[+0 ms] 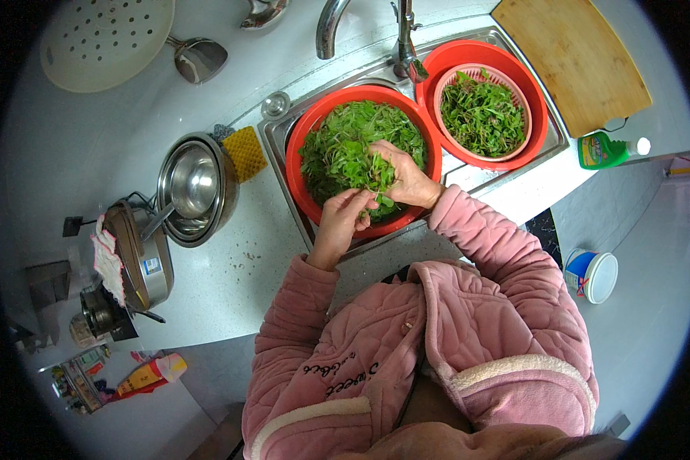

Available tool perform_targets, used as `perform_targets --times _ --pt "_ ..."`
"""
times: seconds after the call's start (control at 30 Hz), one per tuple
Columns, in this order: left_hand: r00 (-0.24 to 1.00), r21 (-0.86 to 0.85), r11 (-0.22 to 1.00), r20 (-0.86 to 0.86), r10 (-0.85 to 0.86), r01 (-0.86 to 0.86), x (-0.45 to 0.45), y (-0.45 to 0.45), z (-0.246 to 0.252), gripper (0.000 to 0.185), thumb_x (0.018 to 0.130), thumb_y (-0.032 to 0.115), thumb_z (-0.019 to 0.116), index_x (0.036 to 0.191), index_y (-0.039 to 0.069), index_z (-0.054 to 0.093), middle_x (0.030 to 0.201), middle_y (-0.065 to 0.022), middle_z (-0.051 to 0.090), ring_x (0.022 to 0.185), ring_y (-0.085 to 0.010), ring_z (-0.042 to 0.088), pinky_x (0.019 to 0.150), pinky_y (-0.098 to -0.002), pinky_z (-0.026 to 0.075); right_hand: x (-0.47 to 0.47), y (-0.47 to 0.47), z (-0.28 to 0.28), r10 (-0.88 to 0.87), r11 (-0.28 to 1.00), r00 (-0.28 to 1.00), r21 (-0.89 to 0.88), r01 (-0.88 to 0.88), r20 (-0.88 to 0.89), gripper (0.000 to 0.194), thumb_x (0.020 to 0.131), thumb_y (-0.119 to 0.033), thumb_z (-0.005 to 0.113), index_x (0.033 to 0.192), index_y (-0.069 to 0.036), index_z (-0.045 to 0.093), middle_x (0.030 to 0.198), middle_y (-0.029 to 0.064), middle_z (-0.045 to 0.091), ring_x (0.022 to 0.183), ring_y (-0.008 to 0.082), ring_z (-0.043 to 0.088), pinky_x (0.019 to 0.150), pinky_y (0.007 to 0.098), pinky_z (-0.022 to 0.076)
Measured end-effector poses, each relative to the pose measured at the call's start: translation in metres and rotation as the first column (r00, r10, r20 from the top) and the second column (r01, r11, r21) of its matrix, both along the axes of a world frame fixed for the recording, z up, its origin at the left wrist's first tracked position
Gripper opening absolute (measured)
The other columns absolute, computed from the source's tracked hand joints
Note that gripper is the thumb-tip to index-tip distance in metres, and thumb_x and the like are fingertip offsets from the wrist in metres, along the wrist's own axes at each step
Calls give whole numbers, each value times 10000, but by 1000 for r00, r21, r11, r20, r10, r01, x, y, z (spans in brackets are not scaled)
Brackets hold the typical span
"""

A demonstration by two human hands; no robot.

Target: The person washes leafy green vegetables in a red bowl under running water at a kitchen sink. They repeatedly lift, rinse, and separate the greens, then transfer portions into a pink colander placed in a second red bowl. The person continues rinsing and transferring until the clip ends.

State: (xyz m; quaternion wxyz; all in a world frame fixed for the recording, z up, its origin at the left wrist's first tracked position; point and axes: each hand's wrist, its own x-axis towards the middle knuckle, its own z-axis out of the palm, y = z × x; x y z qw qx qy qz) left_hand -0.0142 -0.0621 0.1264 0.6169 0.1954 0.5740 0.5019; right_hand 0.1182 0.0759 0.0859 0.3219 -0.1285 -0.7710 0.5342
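Note:
A bunch of leafy greens is gathered in my right hand, above the left red basin. The fingers of my left hand pinch at the stem ends on the near side of that bunch. Beneath both hands, loose greens fill the basin, which sits in the steel sink. A second red basin stands at the right, with a pink colander inside it. More greens lie in the colander.
A chrome faucet rises behind the basins. A cutting board and a green bottle are at the right. Leftward are a yellow sponge, nested steel bowls with a ladle, and a glass. A white bucket stands lower right.

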Motion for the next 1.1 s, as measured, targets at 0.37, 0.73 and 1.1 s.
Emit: perform_targets --times 0.37,0.73,1.1 --pt "999 -51 999 38 6 -4 -7 -1 -5 238 914 200 579 953 -18 667 810 -62 647 572 -82 471 515 -216 353 1 -1 -4 22 995 999 92 -25 28 650 617 21 763 1221 59 525 1175 203 535 1117 352 554 964 370 445" --pt "991 -15 1000 -131 -27 25 -5 -2 -9 217 900 174 592 933 -15 692 764 -60 667 587 -94 561 528 -208 405 -2 -6 -4 28 995 999 -91 -31 -37 542 661 52 729 1172 9 555 1099 129 551 1043 248 551 927 338 433" --pt "982 13 999 -183 -34 37 -1 -5 -3 225 937 189 588 968 -19 669 779 -52 655 553 -97 568 484 -215 394 -1 -10 -11 -24 933 997 -359 -4 -73 495 734 67 722 1191 -16 553 1074 50 565 1002 133 552 889 285 457"
